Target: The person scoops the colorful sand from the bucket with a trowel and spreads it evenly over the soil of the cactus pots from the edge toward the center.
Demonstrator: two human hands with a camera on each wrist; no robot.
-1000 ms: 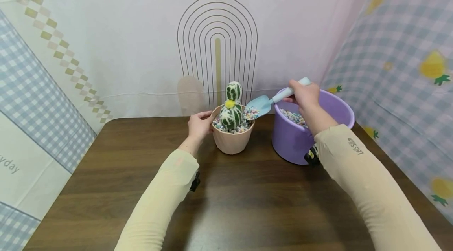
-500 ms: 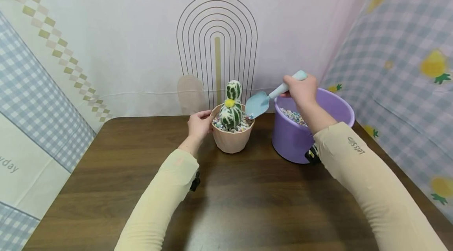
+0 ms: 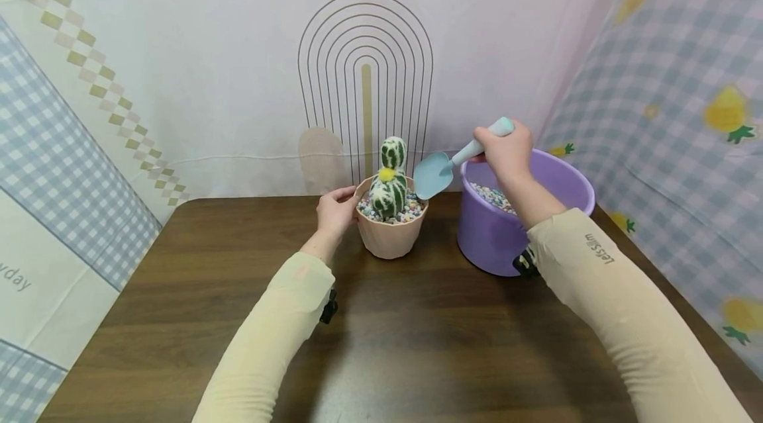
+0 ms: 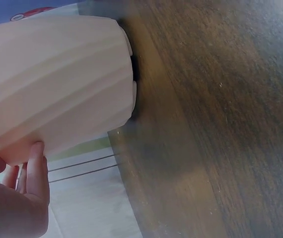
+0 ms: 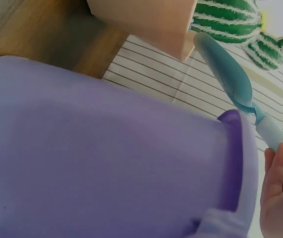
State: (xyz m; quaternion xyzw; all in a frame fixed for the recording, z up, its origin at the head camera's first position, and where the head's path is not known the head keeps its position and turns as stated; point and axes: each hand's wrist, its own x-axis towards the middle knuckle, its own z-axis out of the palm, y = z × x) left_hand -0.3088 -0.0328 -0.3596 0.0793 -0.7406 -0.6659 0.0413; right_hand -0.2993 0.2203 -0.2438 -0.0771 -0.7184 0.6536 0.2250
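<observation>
A pale peach pot [image 3: 390, 239] stands near the back of the table, with a green and white cactus [image 3: 389, 194] bearing a yellow flower in it. Multicoloured pebbles [image 3: 410, 211] lie around the cactus base. My left hand [image 3: 336, 212] pinches the pot's left rim; in the left wrist view, the fingers [image 4: 36, 173] press the pot's outside wall. With my right hand [image 3: 509, 153] I grip the handle of a light blue trowel [image 3: 434, 175]. Its blade tilts down at the pot's right rim, and no pebbles show on it.
Right of the pot stands a purple bucket [image 3: 485, 244] with more pebbles [image 3: 492, 198] inside, under my right forearm. Behind the wooden table [image 3: 405, 343] hangs a printed cloth [image 3: 238, 79], and a checked cloth [image 3: 673, 145] hangs on the right.
The trowel blade has tipped down, and the pebbles on it have gone into the pot. My right hand has risen and shifted slightly left. The left hand has stayed at the rim.
</observation>
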